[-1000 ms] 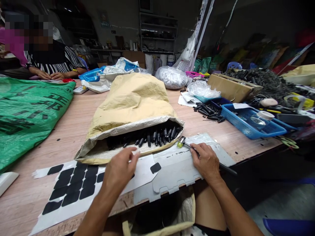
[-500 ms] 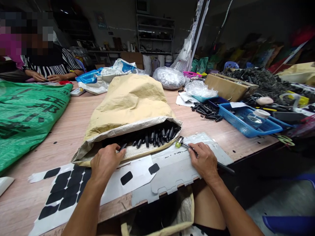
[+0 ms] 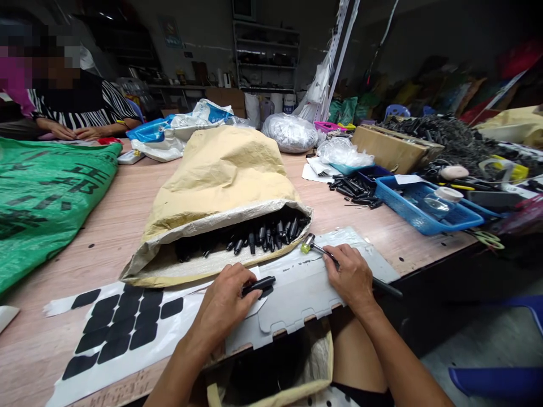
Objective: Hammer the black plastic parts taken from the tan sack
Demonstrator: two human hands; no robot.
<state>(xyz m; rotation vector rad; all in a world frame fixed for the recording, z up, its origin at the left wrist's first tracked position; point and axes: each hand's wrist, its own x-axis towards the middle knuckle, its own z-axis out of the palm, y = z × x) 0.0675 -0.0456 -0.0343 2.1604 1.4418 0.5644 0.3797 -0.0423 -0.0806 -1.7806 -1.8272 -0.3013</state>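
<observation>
My left hand (image 3: 227,302) is closed round a short black plastic handle piece (image 3: 259,284), held low over the white backing sheet (image 3: 178,328) near the table's front edge. My right hand (image 3: 350,277) grips the black shaft of a small hammer with a yellow-green and metal head (image 3: 307,243), resting on a grey metal plate (image 3: 297,288). Just beyond both hands a tan paper sack (image 3: 220,175) lies on its side, mouth open towards me, with several black handle pieces (image 3: 263,234) inside.
Black oval stickers (image 3: 123,325) cover the white sheet at the left. A green woven sack (image 3: 46,192) lies far left, a blue tray (image 3: 424,209) and loose black parts (image 3: 354,189) at the right. Another person's hands (image 3: 74,133) rest at the far left end. An open sack (image 3: 271,373) sits below the table edge.
My left hand reached into the sack's mouth, took out a black handle piece, and came back to the white sheet. My right hand kept still on the hammer.
</observation>
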